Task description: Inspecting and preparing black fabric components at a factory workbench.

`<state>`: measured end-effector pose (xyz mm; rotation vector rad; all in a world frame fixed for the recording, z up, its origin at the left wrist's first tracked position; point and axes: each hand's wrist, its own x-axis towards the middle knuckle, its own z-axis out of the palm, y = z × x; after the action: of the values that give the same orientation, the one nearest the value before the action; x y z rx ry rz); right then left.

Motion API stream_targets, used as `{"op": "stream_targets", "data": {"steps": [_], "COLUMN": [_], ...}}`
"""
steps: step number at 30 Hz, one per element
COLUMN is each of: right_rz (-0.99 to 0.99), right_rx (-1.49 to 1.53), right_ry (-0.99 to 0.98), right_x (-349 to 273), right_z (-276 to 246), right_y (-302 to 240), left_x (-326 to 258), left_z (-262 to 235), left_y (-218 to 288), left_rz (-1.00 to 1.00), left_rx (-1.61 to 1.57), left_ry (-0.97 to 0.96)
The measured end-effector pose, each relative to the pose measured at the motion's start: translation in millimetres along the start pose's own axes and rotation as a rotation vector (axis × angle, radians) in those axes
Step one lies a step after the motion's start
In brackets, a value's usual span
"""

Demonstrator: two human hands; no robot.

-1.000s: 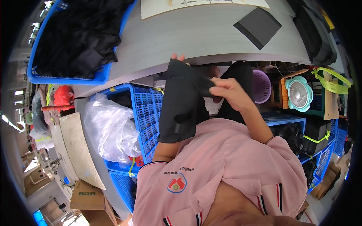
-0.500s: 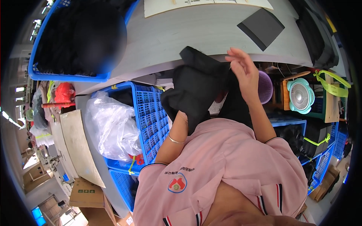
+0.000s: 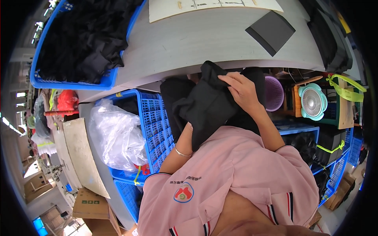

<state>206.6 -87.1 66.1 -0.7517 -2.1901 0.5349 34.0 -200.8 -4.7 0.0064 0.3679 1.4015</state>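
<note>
A black fabric piece [image 3: 210, 104], folded and creased, hangs over my lap in front of my pink shirt. My right hand [image 3: 244, 91] is closed on its upper edge, fingertips pinching the cloth near the top corner. My left forearm [image 3: 184, 142], with a silvery bangle on it, runs up into the fabric from below. The cloth covers my left hand, so its fingers do not show. Beyond the piece, the grey table [image 3: 189, 41] holds a flat dark-grey square panel [image 3: 271, 33] on its right part.
A blue crate [image 3: 75, 84] heaped with black cloth stands on the table's left. Beside my left arm is another blue crate [image 3: 155, 129] with a clear plastic bag [image 3: 118, 137]. On my right are a purple basket [image 3: 274, 93] and a small turquoise fan [image 3: 313, 101].
My right hand, spread and raised beside the cloth before, has come down and in and now pinches its upper edge. The fabric has shifted and its top corner stands higher near the middle.
</note>
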Motion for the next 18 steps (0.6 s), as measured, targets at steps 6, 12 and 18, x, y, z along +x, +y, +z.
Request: {"op": "stream_targets", "data": {"steps": [6,12,18], "right_rz": [0.291,0.835,0.729], "right_rx": [0.896,1.304,0.976], "right_ry": [-0.289,-0.006,-0.138], "right_x": [-10,12,24], "right_z": [-15,-10,-9], "right_y": [11,32,45], "left_x": [0,-7,-1], "left_z": [-27,-28,-27], "left_y": [37,51,65], "left_rz": [0.075,0.188,0.149], "left_rx": [-0.008,0.134,0.047], "left_ry": [0.057,0.173,-0.156]}}
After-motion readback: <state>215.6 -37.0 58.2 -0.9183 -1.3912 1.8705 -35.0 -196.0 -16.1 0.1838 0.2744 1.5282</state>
